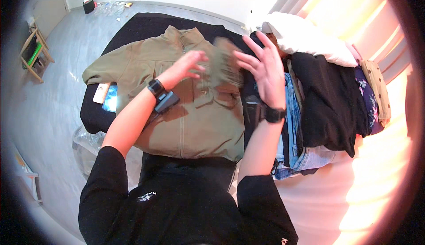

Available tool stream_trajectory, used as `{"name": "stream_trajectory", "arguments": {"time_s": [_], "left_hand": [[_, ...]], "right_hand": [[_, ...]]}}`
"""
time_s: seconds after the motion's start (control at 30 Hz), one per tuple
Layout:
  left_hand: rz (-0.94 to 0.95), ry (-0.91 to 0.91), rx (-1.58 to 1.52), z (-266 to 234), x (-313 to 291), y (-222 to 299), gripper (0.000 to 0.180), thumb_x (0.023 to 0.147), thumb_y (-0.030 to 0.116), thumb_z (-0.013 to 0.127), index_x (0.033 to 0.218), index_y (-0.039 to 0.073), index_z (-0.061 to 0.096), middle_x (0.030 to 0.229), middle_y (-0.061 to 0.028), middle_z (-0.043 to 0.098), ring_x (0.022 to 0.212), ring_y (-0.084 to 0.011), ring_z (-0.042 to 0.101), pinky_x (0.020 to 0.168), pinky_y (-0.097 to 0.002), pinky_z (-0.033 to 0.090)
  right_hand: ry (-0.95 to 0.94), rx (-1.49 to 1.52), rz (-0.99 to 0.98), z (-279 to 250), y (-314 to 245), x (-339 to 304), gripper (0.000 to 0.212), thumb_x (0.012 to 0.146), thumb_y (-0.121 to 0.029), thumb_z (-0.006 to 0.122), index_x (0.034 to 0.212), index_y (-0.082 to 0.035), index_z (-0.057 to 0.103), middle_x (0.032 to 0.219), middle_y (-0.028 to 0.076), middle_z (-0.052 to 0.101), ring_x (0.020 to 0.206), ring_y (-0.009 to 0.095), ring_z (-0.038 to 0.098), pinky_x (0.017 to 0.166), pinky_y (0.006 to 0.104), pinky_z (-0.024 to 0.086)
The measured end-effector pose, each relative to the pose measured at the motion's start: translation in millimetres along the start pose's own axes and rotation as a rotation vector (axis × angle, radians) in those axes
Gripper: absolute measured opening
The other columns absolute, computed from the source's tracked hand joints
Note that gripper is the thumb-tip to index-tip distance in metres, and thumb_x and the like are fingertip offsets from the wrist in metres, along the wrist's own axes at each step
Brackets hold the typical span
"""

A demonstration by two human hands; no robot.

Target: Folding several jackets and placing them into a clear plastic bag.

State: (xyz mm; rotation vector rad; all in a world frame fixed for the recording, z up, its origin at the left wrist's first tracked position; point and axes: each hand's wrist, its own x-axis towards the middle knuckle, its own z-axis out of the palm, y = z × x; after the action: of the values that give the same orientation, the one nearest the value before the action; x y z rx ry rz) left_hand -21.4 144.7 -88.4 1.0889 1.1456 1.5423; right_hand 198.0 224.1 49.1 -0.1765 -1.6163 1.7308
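Single fisheye head view, downward and forward from close above the olive jacket (192, 117)

jacket (188, 97) on table (133, 28) (clothes pile (321, 99) to the right).

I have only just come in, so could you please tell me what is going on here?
A person is handling an olive jacket spread on a black surface. The left hand is open over its front; the right hand is open beside its blurred sleeve. More clothes are piled to the right.

The jacket (166, 132) is khaki, the jeans (291, 116) blue, the floral cloth (368, 108) navy and the dark-spotted cloth (376, 86) tan
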Motion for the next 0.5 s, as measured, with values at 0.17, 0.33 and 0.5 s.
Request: {"name": "stream_trajectory", "arguments": {"time_s": [0.17, 0.33, 0.5], "left_hand": [[-0.085, 0.148, -0.489, -55, 3, 19, 0.073, 0.092, 0.061, 0.039, 0.139, 0.005, 0.039, 0.136, -0.0102, 0.049, 0.126, -0.0207, 0.043, 0.101, -0.0395, 0.038], [-0.248, 0.277, 0.283, -62, -17, 44, 0.08, 0.085, 0.065, 0.05, 0.136, 0.005, 0.044, 0.138, -0.01, 0.047, 0.133, -0.0199, 0.034, 0.111, -0.0394, 0.02], [-0.327, 0.152, 0.837, -75, -28, 50, 0.068, 0.078, 0.038, 0.073, 0.131, 0.004, 0.047, 0.115, -0.0143, 0.06, 0.106, -0.0207, 0.056, 0.09, -0.0345, 0.045]], "right_hand": [[0.036, -0.477, -0.042, -14, 48, 10, 0.039, 0.089, -0.009, 0.059, 0.126, -0.002, 0.05, 0.123, 0.013, 0.058, 0.102, 0.015, 0.058, 0.088, 0.0296, 0.046], [-0.012, -0.65, 0.194, -66, 111, -7, 0.037, 0.089, -0.007, 0.06, 0.124, -0.001, 0.05, 0.119, 0.009, 0.06, 0.104, 0.014, 0.058, 0.086, 0.0281, 0.047], [-0.079, -0.528, 0.316, -93, 152, -13, 0.038, 0.089, -0.014, 0.06, 0.125, -0.002, 0.054, 0.122, 0.01, 0.059, 0.109, 0.017, 0.056, 0.093, 0.0309, 0.044]]}}
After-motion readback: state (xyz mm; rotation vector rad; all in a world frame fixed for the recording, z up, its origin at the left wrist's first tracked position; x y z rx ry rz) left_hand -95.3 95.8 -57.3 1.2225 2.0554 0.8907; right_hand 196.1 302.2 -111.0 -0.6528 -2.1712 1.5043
